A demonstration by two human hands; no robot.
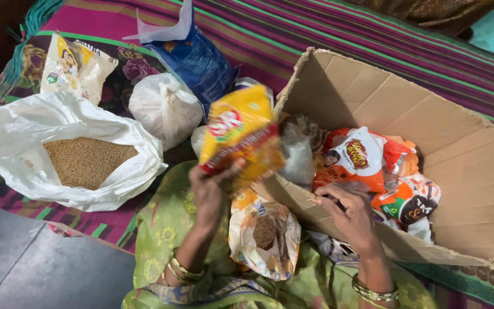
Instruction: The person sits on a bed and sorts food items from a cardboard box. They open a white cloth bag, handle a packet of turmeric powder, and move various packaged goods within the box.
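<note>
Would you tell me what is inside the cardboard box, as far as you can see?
The cardboard box holds orange-and-white food packets and a clear plastic bag. The right hand reaches in over its near wall. Whatever lies beneath the packets is covered.

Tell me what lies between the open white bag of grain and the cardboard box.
In the head view, the left hand holds up a yellow packet there; behind it sits a knotted white bag.

Open white plastic bag (12, 137) of brown grain on striped purple bedspread (327, 34). Knotted white bag (164, 106), blue packet (198, 63) and pale yellow pouch (75, 66) just beyond
</note>
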